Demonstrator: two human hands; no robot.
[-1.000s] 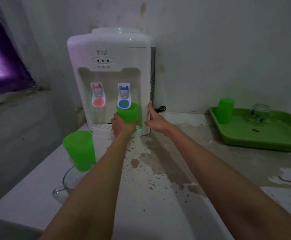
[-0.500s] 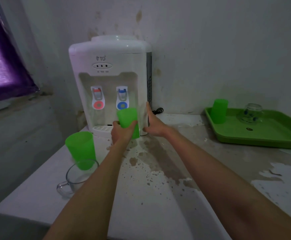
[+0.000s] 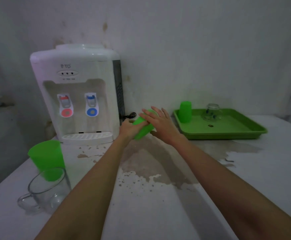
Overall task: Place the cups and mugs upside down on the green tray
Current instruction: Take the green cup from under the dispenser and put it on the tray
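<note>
Head camera is showing the left hand (image 3: 129,127) gripping a tilted green cup (image 3: 142,129) mid-frame, the open right hand (image 3: 158,121) touching it; two cups are sitting upturned on the tray (image 3: 236,130), two waiting lower left.

Stained counter (image 3: 158,213) (wet) bears dispenser (image 3: 79,94), tray (image 3: 227,130), cup (image 3: 46,158), mug (image 3: 46,189).

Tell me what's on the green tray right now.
On the green tray: a green cup and a clear glass, both upside down. Whatever lies beneath the opaque cup is hidden.
</note>
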